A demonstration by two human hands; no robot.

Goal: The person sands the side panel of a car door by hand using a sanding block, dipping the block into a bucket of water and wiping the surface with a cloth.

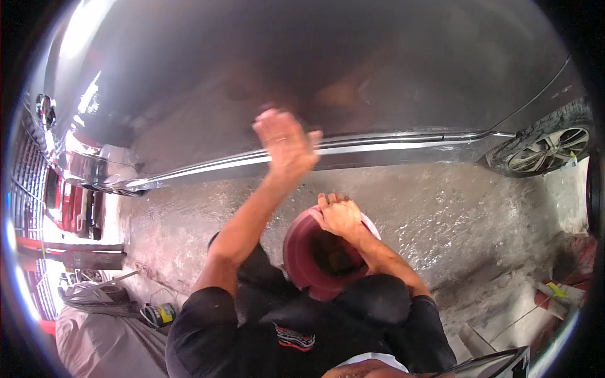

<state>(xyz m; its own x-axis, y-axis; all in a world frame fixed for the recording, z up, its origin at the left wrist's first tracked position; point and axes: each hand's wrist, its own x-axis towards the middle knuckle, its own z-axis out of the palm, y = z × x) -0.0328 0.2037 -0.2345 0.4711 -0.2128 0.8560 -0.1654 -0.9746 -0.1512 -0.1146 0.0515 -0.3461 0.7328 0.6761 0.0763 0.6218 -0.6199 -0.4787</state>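
My left hand (287, 143) is raised in front of the dark grey car's side panel (208, 94), just over the silver trim strip (365, 145). Its fingers are stretched out, slightly smeared by motion, and nothing shows in it; whether the palm touches the panel I cannot tell. Between my knees stands a dull pink bucket (296, 252) with a dark inside and something brownish at the bottom. My right hand (342, 217) is closed over the bucket's far rim, with fingers hooked across the edge.
The car's wheel (548, 150) is at the right. Wet-looking concrete floor (435, 214) lies between me and the car. On the left are a grey cover (101, 334), a small can (157, 315) and a red vehicle (69, 205). Tiles or boards (504, 309) lie at the right.
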